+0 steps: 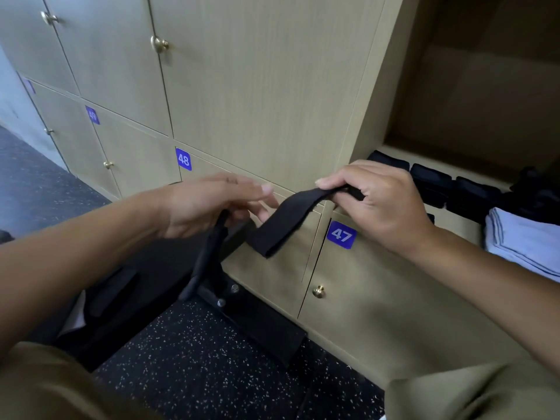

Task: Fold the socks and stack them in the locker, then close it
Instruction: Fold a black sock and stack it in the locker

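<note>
Black sock point(285, 221) pinched by right hand point(378, 204); left hand point(209, 204) seemingly grips another beside open locker point(448, 165).

Both my forearms reach forward, bare, the left from the near left, the right from the near right. My left hand point(209, 204) has its fingers curled, palm down. My right hand point(372, 201) pinches with thumb and curled fingers, knuckles up.

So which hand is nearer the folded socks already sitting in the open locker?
Right. The right hand, pinching a black sock, is just in front of the folded socks on the locker shelf; the left hand is farther left, before door 48.
</note>
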`<move>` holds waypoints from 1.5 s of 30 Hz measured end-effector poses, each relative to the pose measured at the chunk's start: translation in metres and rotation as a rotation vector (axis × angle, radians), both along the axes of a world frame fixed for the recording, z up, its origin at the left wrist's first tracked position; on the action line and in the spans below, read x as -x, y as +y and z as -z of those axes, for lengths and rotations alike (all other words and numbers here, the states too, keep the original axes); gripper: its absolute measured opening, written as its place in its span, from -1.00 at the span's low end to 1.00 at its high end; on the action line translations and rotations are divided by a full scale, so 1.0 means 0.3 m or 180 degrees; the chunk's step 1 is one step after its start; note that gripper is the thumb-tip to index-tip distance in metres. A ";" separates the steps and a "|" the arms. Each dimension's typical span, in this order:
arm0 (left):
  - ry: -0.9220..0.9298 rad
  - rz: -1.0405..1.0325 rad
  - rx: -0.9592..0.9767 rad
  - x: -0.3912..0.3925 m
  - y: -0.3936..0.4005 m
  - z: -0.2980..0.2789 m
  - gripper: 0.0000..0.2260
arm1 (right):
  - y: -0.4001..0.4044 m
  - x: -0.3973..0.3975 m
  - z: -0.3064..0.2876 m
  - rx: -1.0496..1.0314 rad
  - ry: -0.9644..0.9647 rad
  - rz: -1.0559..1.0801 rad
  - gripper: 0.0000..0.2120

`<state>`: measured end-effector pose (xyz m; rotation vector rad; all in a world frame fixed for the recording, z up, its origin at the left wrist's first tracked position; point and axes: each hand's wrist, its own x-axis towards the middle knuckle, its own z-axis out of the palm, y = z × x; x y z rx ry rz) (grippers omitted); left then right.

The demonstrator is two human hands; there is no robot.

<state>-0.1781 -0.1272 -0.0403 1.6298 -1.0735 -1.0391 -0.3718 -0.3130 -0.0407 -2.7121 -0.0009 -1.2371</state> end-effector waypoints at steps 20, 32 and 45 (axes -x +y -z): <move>-0.0286 -0.0560 0.0676 0.049 -0.048 0.037 -0.85 | 0.025 0.014 -0.020 -0.2278 0.0381 0.0715 -0.80; -0.0559 -0.0437 0.1008 0.117 -0.080 0.034 -0.84 | 0.100 0.002 -0.038 -0.3523 0.0612 0.0548 -0.73; -0.0539 -0.0152 0.1168 0.172 -0.118 0.042 -0.82 | 0.110 0.029 -0.051 -0.4041 0.1217 0.0161 -0.68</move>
